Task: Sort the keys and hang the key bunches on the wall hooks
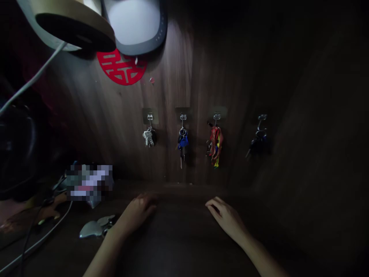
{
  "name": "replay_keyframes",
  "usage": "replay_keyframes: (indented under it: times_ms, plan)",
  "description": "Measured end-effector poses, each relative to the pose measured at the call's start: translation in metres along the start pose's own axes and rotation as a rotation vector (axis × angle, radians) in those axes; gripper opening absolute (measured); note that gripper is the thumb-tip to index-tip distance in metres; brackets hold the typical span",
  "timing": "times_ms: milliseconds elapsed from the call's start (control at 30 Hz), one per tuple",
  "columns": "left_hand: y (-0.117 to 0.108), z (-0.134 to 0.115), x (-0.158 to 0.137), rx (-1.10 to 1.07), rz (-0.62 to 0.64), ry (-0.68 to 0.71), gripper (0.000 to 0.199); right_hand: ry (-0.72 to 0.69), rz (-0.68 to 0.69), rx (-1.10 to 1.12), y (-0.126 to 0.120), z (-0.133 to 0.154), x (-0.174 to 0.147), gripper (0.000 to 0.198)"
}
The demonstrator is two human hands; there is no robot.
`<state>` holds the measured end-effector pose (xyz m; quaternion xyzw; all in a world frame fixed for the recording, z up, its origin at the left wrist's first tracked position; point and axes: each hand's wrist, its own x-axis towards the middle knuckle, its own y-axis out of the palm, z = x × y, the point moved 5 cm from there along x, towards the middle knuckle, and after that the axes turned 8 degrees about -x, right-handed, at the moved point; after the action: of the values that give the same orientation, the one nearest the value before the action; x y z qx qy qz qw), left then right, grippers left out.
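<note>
My left hand [140, 209] is low over the dark wooden surface, its thumb apart from its blurred fingers, with no object visible in it. A shiny silver rounded piece [91, 229] lies left of that wrist, partly behind the forearm. My right hand [225, 216] is across from it, thumb and fingers brought together at the tips, nothing visible between them. Above my hands, four hooks on the wall carry silver keys [148, 137], keys with a blue tag [183, 140], a red and yellow strap bundle [215, 143], and dark keys [257, 143].
A white device with a grey rim [135, 27] and a round beige object [75, 23] are at the upper left, by a red cut-out ornament [123, 71]. White cable [37, 73] hangs at left. A blurred-out packet [89, 182] and another cable [54, 227] lie at lower left.
</note>
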<state>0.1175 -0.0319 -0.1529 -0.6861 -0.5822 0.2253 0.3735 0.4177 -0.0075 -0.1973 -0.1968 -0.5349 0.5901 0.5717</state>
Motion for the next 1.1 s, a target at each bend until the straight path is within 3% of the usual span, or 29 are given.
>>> replay_keyframes:
  times_ms: [133, 267, 400, 500, 667, 900, 1000, 1100]
  plan:
    - [-0.03, 0.01, -0.021, 0.015, 0.039, -0.125, 0.038, -0.013, -0.007, -0.005, 0.004, -0.003, 0.001, 0.022]
    - [-0.053, 0.044, -0.053, 0.134, -0.046, -0.2, 0.044, -0.018, -0.016, -0.024, 0.007, -0.005, 0.002, 0.022]
    - [-0.056, 0.091, -0.086, 0.18, -0.098, -0.247, 0.043, -0.033, -0.043, -0.062, 0.007, -0.002, 0.002, 0.02]
    - [-0.054, 0.103, -0.095, 0.211, -0.125, -0.239, 0.046, -0.034, -0.061, -0.064, 0.008, -0.001, 0.003, 0.018]
    - [-0.044, 0.075, -0.071, 0.225, -0.111, -0.245, 0.038, -0.04, -0.058, -0.086, 0.011, -0.001, 0.004, 0.019]
    - [-0.003, 0.02, -0.013, -0.017, 0.042, -0.033, 0.039, -0.04, -0.062, -0.103, 0.01, 0.001, 0.005, 0.02]
    - [0.007, -0.006, 0.012, -0.237, 0.047, 0.093, 0.031, -0.026, -0.063, -0.119, 0.009, 0.003, 0.006, 0.02]
    - [0.019, -0.02, 0.038, -0.625, -0.083, 0.053, 0.02, -0.003, -0.065, -0.119, 0.009, 0.005, 0.007, 0.019]
